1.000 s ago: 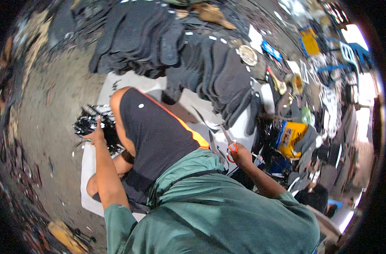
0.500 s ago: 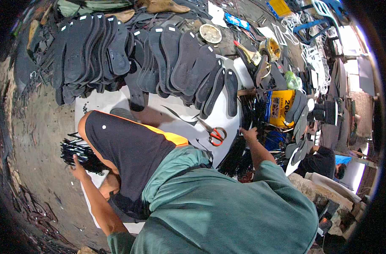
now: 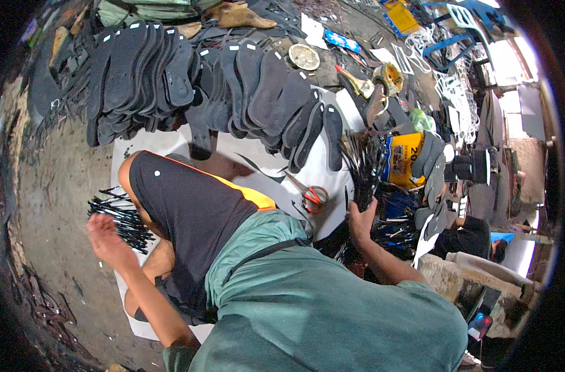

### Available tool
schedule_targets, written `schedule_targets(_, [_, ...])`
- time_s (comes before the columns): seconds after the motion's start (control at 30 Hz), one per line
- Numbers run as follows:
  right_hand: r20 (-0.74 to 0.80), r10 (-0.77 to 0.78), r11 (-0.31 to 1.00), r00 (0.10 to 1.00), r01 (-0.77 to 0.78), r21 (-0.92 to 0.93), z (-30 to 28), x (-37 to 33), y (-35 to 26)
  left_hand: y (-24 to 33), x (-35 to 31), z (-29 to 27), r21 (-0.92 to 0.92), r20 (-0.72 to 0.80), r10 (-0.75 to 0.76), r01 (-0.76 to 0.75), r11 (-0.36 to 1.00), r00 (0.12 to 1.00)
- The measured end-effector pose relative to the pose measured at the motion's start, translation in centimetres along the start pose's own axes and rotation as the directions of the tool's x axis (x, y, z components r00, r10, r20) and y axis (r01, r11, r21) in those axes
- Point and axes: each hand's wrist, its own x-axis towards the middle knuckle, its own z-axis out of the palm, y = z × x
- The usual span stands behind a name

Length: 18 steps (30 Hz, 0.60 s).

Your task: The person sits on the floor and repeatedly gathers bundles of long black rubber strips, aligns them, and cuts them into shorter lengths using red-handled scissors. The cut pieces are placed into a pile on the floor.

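Note:
Low on the right side, my right hand (image 3: 361,224) is closed round the lower end of a bundle of thin, shiny black strips (image 3: 363,164), which fans out beyond the fingers. My left hand (image 3: 109,243) is raised beside a second bundle of black strips (image 3: 128,224) lying by my knee. Its fingers look stretched out, with nothing seen in them. Scissors with orange-and-black handles (image 3: 314,198) lie on a white sheet (image 3: 264,180) between my leg and the right-hand bundle.
Overlapping rows of black shoe soles (image 3: 251,87) spread across the far side. Beyond them are a round tin (image 3: 304,57) and wooden shoe lasts (image 3: 242,15). A yellow-and-blue sack (image 3: 406,158) and grey soles (image 3: 432,161) are at right, near another person (image 3: 471,240).
My right hand has closed on black strips, which now stand up from it. My left hand has turned and come off the left bundle.

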Motion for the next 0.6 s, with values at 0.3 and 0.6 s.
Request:
schedule_targets(0.3, [0.650, -0.620, 0.747, 0.440, 0.076, 0.661, 7.7, -9.0, -34.0, 1.0, -17.1, 14.3, 0.107, 0.879, -0.222, 0.279, 0.954, 0.422])
schedule_targets(0.6, [0.671, -0.555, 0.827, 0.491, 0.239, 0.509, 18.0, -3.4, -29.0, 10.0, -9.5, 0.4, -0.437, 0.082, -0.166, 0.185, 0.880, 0.983])
